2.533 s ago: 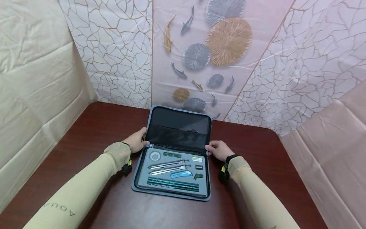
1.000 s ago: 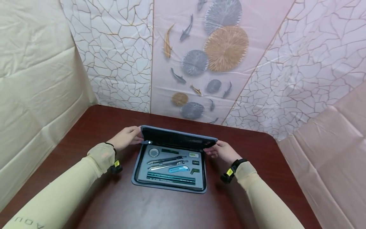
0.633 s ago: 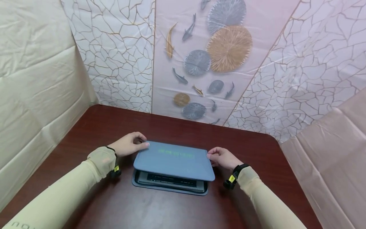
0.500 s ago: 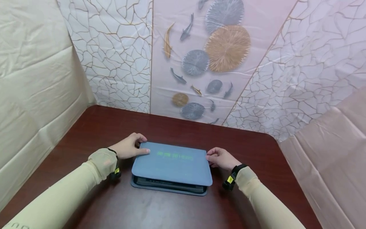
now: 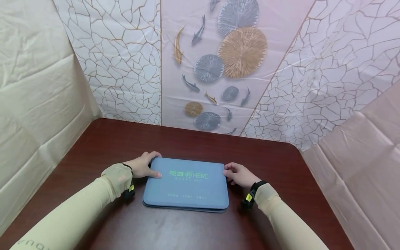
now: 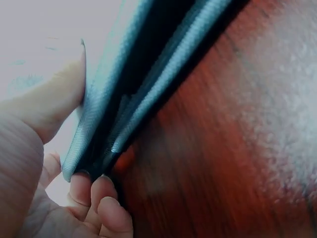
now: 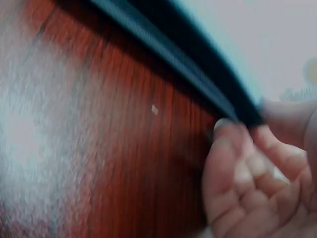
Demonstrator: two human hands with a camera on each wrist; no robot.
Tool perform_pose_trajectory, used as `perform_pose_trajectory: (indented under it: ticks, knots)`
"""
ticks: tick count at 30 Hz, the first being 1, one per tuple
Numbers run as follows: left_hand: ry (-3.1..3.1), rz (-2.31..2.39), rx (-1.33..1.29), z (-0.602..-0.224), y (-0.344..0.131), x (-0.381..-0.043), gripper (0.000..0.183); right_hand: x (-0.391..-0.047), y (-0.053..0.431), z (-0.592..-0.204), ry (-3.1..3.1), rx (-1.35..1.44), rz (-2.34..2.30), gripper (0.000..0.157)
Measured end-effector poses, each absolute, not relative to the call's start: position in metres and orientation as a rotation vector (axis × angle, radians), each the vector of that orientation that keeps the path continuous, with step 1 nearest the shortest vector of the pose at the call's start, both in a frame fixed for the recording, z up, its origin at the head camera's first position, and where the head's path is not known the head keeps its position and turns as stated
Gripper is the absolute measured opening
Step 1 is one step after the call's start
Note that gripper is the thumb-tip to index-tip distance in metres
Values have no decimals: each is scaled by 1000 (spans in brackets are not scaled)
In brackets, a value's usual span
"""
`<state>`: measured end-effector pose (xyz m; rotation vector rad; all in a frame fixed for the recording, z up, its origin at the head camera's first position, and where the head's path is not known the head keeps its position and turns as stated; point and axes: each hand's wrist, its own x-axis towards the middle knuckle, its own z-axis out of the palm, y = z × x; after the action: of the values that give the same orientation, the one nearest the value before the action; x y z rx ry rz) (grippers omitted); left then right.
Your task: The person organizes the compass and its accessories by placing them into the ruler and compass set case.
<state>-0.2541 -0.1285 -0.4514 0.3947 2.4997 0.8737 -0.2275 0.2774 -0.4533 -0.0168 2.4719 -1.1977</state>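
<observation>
A blue drawing-set case (image 5: 187, 189), with green lettering and "HERO" on its lid, lies on the table with the lid down. A thin gap shows along its near edge. At the far left corner my left hand (image 5: 142, 165) grips the case, thumb flat on the lid. In the left wrist view its other fingers (image 6: 105, 194) curl against the hinge end. The far right corner is pinched by my right hand (image 5: 240, 173). In the right wrist view, which is blurred, its fingertips touch the case's edge (image 7: 183, 64). The drawing tools inside are hidden.
The dark red-brown table (image 5: 175, 229) has a rounded far right corner. Patterned cloth with fish and round leaves (image 5: 209, 67) hangs behind it, and plain pale cloth (image 5: 34, 114) lines the left side. A tiny pale speck (image 7: 154, 109) lies on the wood beside the case.
The case stood open with its tools showing. Both hands swung the lid toward me and down, covering the tools. The hands stay at the hinge corners.
</observation>
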Motion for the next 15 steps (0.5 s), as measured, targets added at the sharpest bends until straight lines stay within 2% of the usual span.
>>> perform_pose_trajectory:
  ticks: [9, 15]
  knots:
    - [2451, 891, 378, -457, -132, -256, 77, -240, 271, -464, 2537, -67, -1148, 7]
    - [2429, 885, 391, -457, -133, -261, 76, -239, 271, -469, 2581, 32, -1198, 7]
